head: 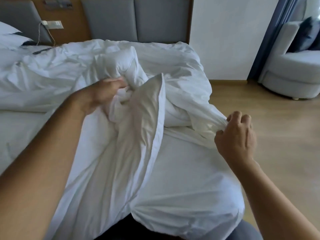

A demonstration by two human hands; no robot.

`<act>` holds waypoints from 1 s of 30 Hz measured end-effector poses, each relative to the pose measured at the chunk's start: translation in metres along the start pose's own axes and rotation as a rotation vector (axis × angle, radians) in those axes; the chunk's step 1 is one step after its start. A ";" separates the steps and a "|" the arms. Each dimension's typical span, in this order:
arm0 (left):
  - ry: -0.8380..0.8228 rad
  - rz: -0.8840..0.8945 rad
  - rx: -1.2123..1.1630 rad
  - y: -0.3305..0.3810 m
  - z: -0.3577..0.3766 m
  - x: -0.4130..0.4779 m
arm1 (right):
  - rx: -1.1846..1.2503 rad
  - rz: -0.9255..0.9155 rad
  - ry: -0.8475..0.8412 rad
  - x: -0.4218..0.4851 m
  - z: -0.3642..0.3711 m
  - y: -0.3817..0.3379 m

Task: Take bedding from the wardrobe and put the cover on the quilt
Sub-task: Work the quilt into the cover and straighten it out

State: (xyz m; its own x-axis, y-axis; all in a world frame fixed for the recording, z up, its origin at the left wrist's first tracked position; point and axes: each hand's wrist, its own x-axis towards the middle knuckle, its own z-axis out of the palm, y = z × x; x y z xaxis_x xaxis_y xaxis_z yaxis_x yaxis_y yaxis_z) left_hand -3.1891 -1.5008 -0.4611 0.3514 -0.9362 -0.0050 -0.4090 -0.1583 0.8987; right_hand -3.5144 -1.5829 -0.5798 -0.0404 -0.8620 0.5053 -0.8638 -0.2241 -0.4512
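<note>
A white quilt [121, 66] lies bunched and puffy across the middle of the bed. The thin white cover [131, 135] drapes from that bunch down toward me, its hemmed edge standing up in a ridge. My left hand [105, 94] reaches into the folds at the bunch and is closed on quilt and cover fabric together. At the bed's right edge my right hand [237, 135] pinches a gathered corner of the cover [211, 123] and holds it taut. The fingertips of the left hand are hidden in the cloth.
The bed [181, 170] has a white sheet and a grey padded headboard [135, 19]. A pillow [8, 33] lies at the far left. Wooden floor [277, 135] runs along the right side, with a pale armchair [292, 70] and a blue curtain [270, 32] beyond.
</note>
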 end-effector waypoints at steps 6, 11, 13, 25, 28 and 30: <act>0.275 0.796 0.652 -0.013 0.166 -0.141 | 0.385 -0.121 -0.097 0.023 -0.015 0.015; -0.098 0.497 0.458 -0.006 0.206 -0.097 | 0.697 -0.060 -0.504 0.042 -0.035 0.025; -0.167 0.415 0.382 0.000 0.218 -0.085 | 0.793 -0.083 -0.589 0.039 -0.038 0.026; -0.131 0.380 0.223 0.006 0.212 -0.087 | 0.450 -0.710 -0.540 0.036 -0.065 0.001; -0.179 0.351 0.163 0.006 0.197 -0.091 | 0.215 -0.847 -0.688 0.046 -0.080 -0.010; -0.185 0.315 0.180 0.005 0.190 -0.091 | 0.069 -0.772 -1.012 0.057 -0.087 -0.012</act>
State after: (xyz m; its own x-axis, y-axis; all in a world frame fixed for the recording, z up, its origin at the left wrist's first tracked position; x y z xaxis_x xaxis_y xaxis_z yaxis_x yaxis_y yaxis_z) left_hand -3.3833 -1.4757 -0.5389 0.0349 -0.9857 0.1650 -0.6194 0.1082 0.7776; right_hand -3.5502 -1.5891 -0.4816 0.8845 -0.4512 -0.1183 -0.4628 -0.8170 -0.3441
